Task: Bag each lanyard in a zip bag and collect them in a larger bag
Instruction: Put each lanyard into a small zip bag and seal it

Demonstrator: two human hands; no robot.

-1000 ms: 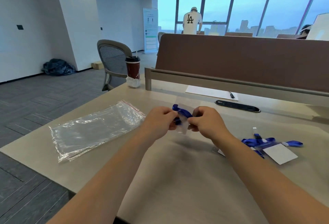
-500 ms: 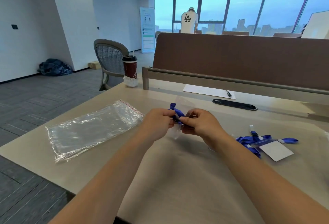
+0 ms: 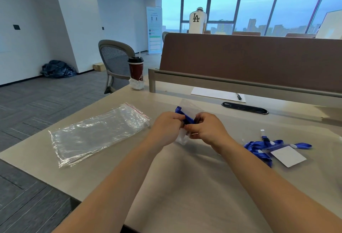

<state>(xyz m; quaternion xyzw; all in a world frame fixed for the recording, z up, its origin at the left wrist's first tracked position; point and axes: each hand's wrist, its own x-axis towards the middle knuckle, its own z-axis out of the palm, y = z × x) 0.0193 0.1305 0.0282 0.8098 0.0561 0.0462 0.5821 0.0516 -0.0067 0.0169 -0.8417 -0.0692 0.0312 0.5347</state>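
Frame centre: left hand (image 3: 166, 128) and right hand (image 3: 208, 129) pinch folded blue fabric lanyard (image 3: 187, 118) in small clear zip bag (image 3: 182, 137) above beige desk (image 3: 185, 177). Large clear red-zip plastic bag (image 3: 96, 132) left. Far back, white shirt (image 3: 197, 22) reads "LA".

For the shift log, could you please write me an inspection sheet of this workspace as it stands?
Surface: beige table, smooth top.
Job's things: blue lanyard and small zip bag held above the table; large zip bag flat at left; second lanyard with white card at right.
Clutter: coffee cup, paper sheet and pen at the far edge.
Grippers: left hand and right hand both grip the blue lanyard at the small zip bag.
Cables: nothing seen.
Surroundings: brown divider, mesh chair, a person at the windows.
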